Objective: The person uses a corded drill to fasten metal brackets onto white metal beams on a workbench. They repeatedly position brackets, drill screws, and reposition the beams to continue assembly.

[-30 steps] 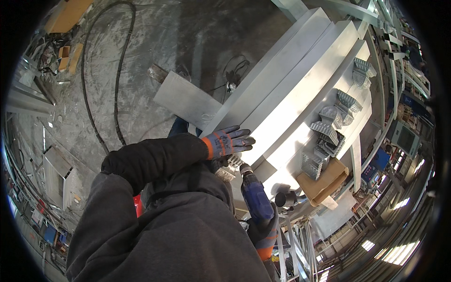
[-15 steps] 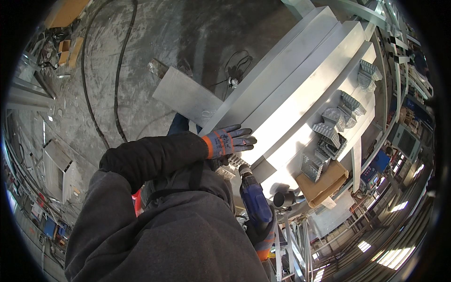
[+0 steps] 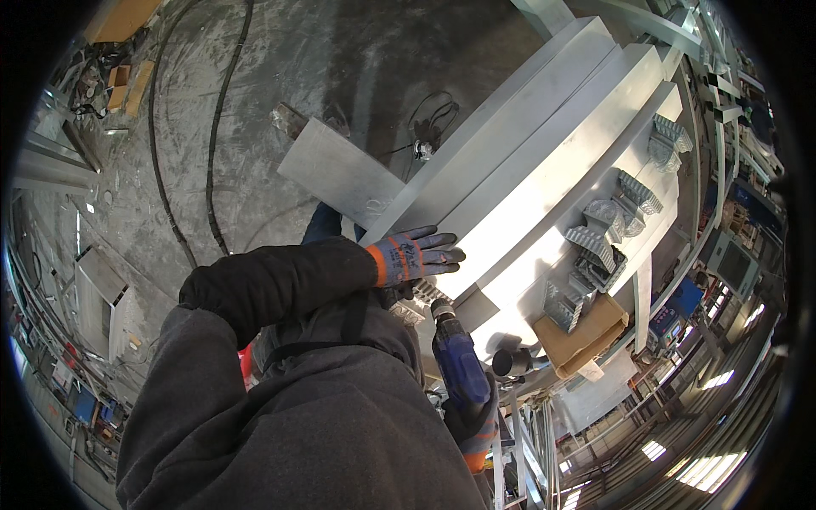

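Observation:
My left hand (image 3: 415, 257), in a grey glove with an orange cuff, lies flat with its fingers stretched over the end of a long silvery metal beam (image 3: 501, 183). In my right hand (image 3: 481, 438), also gloved and mostly hidden behind the tool, is a blue and black cordless drill (image 3: 461, 365). The drill's chuck points up toward the beam ends and sits beside a ribbed metal bracket (image 3: 424, 294). Whether a bit touches metal cannot be made out. The bracket is partly covered by my left hand and clothing.
Several ribbed metal brackets (image 3: 605, 217) stand on the beams to the right. An open cardboard box (image 3: 585, 336) is near them, with a dark cylindrical object (image 3: 510, 363) beside it. A short metal box section (image 3: 340, 170) juts out left; a black cable (image 3: 212, 153) crosses the floor.
The view has shifted very slightly. My left hand stays flat on the beam and the drill stays in my right hand, almost in the same spot.

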Motion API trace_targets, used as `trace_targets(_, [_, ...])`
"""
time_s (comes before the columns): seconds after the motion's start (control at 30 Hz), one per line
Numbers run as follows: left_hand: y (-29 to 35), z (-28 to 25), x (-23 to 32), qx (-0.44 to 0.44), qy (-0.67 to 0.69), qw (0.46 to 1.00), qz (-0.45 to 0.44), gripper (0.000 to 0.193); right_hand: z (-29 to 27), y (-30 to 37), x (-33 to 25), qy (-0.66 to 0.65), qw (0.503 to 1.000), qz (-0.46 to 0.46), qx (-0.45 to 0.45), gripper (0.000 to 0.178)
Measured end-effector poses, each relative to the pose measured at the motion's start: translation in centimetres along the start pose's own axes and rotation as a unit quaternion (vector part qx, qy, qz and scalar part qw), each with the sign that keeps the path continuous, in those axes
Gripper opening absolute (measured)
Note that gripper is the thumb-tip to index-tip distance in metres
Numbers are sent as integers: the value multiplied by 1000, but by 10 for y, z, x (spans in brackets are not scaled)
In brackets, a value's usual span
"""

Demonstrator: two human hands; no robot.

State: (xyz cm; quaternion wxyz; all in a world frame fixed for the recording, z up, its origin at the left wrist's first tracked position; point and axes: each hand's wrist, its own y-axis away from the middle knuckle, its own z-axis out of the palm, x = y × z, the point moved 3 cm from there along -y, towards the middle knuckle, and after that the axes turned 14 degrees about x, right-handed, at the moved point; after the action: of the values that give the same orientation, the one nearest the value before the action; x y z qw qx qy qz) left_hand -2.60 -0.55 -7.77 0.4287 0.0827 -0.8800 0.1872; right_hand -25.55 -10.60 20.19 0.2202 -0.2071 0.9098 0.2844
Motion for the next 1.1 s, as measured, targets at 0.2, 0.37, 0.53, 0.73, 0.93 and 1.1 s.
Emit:
trace_targets(0.2, [-18,-23,34,-189,-153,970,-26,92,-3,-15,-17,102,989,-85,-62,84])
trace_targets(0.37, [-52,-50,143,80,185,979,40,75,8,-57,-27,-83,979,63,-175,69])
trace_targets(0.53, [-70,-45,174,67,410,909,-25,73,4,-67,-27,24,979,-13,-202,68])
trace_targets(0.73, [-63,-27,172,70,411,908,-33,76,-8,-59,-24,30,968,5,-248,67])
trace_targets(0.93, [-58,-24,177,178,359,916,-22,78,-17,-62,-50,145,954,-83,-250,64])
trace_targets(1.1, [-58,-28,175,150,348,925,-19,80,-16,-63,-60,157,954,-113,-230,60])
